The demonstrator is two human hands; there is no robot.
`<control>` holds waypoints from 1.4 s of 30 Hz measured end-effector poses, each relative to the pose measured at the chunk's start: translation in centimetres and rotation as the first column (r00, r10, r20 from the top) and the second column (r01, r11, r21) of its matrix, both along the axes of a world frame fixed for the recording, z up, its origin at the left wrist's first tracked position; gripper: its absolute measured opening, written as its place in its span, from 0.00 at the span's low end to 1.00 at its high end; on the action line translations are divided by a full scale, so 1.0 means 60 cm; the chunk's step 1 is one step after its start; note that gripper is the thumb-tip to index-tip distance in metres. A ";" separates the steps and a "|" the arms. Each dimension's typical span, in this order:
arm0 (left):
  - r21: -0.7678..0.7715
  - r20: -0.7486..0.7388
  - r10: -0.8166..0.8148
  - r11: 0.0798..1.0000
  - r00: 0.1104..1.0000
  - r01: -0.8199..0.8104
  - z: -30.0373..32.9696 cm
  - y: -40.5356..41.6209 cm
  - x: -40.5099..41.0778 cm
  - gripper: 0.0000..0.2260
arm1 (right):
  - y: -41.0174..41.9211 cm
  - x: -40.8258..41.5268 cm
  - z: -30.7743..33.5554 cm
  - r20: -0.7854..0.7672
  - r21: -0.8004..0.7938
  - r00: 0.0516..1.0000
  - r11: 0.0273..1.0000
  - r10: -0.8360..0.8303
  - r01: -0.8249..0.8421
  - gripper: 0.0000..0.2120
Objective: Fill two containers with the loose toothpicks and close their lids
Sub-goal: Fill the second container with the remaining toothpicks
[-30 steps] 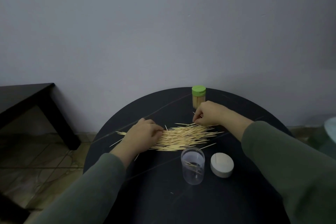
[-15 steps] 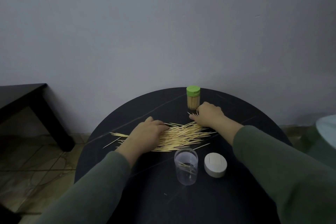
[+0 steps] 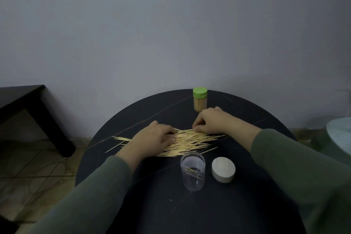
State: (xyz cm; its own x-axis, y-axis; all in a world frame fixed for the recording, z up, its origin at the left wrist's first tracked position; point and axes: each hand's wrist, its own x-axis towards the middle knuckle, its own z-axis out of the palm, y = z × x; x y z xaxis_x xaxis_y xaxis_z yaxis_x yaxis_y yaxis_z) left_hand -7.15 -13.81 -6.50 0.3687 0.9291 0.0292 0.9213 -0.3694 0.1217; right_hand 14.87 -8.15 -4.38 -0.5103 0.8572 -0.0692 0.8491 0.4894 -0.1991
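Loose toothpicks (image 3: 191,139) lay mid-frame; left hand (image 3: 152,140) pressed flat on them, right hand (image 3: 210,120) pinched some at their upper edge. Clear container (image 3: 192,173) stood just below, nearly empty, white lid (image 3: 223,169) off; a sweeping sleeve likely tips it

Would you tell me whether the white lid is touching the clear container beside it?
Apart. The head view shows a strip of dark table between the white lid and the clear container.
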 end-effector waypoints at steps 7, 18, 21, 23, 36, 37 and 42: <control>0.033 -0.064 0.000 0.999 0.998 0.002 0.008 -0.001 -0.001 0.17 | -0.015 -0.010 0.007 0.144 0.001 0.985 0.995 0.099 -0.101 0.22; 0.132 -0.188 0.003 0.991 0.982 0.022 0.012 -0.005 0.008 0.17 | -0.022 -0.028 0.011 0.243 0.123 0.962 0.980 0.122 -0.155 0.16; 0.162 -0.229 0.020 0.987 0.973 0.017 0.012 -0.005 0.012 0.17 | -0.024 -0.027 0.014 0.244 0.145 0.962 0.976 0.122 -0.161 0.15; 0.176 -0.228 0.035 0.984 0.973 0.005 0.011 -0.006 0.015 0.16 | -0.025 -0.025 0.017 0.245 0.153 0.961 0.974 0.125 -0.166 0.15; 0.231 -0.225 0.075 0.973 0.971 -0.022 0.024 -0.019 0.021 0.13 | -0.040 -0.001 0.034 0.222 0.147 0.972 0.983 0.080 -0.114 0.13; 0.242 -0.222 0.080 0.970 0.972 -0.025 0.026 -0.021 0.022 0.13 | -0.045 0.000 0.036 0.229 0.144 0.970 0.983 0.080 -0.115 0.13; 0.270 -0.190 0.113 0.961 0.975 -0.059 0.035 -0.029 0.022 0.13 | -0.070 0.008 0.046 0.196 0.164 0.978 0.981 0.072 -0.105 0.13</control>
State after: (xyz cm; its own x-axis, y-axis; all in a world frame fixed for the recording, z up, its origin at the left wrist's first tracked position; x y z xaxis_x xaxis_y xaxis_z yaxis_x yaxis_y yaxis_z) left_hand -5.81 -15.58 -4.42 0.3112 0.9273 0.2079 0.9461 -0.2817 -0.1600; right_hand 15.37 -12.34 -1.63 -0.5762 0.8169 -0.0270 0.8151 0.5767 0.0544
